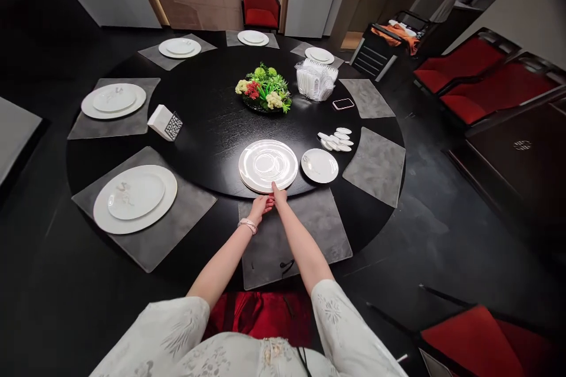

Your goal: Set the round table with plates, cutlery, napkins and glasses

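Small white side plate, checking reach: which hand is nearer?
Right. The right hand touches the rim of the large plate, left of the small plate; the left hand sits farther left.

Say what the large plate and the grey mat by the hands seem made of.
The large plate looks like glazed white ceramic: its glossy surface throws back bright light. The grey mat looks like matte suede or faux suede, softly mottled; the picture cannot settle which.

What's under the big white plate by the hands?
The white plate sits on the black round tabletop. Directly beneath it is covered, so anything under it cannot be seen. The right hand touches its near rim.
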Demonstrator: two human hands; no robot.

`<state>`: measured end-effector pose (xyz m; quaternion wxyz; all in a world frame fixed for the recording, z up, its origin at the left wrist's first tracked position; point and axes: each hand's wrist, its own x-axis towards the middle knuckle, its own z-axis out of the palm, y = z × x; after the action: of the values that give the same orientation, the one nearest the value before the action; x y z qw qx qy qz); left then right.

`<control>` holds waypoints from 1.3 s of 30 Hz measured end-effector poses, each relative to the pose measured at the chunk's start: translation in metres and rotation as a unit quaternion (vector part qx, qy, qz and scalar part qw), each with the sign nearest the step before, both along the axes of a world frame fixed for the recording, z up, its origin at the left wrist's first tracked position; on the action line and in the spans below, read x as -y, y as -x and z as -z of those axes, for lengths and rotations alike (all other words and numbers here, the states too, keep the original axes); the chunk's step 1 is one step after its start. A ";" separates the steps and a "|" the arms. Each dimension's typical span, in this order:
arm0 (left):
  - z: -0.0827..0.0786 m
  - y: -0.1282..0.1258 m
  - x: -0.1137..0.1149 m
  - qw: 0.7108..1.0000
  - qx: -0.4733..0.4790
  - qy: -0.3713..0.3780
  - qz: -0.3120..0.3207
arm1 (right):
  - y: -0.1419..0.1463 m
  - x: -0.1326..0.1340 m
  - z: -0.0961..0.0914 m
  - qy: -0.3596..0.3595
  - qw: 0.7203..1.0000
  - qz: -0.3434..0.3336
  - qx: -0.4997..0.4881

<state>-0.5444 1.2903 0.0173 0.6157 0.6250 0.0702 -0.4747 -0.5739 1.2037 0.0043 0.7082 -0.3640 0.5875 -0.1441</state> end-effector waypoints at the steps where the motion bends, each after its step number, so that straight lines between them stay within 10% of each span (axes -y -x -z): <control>1: -0.002 0.005 -0.004 1.000 0.004 -0.003 -0.007 | 0.001 0.009 0.000 0.000 1.000 0.006 -0.006; 12: -0.002 0.061 -0.046 0.985 0.014 -0.045 -0.167 | 0.098 0.074 -0.002 0.053 0.997 0.012 -0.052; 19: 0.001 0.115 -0.025 0.986 0.000 -0.031 -0.166 | 0.142 0.103 -0.007 0.094 0.994 0.022 -0.049; 26: -0.002 0.152 -0.070 0.990 -0.016 -0.026 -0.139 | 0.180 0.127 -0.035 0.137 0.987 0.083 -0.013; 34: -0.025 0.131 -0.092 0.995 -0.036 0.071 -0.066 | 0.297 0.116 -0.067 0.095 0.977 -0.108 0.158; 39: -0.020 0.137 -0.113 0.989 -0.047 0.139 0.020 | 0.311 0.077 -0.053 0.025 0.971 -0.200 0.125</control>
<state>-0.6810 1.4036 0.0373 0.6827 0.5118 0.0201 -0.5211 -0.8850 1.1264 0.0577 0.7811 -0.4713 0.4054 -0.0585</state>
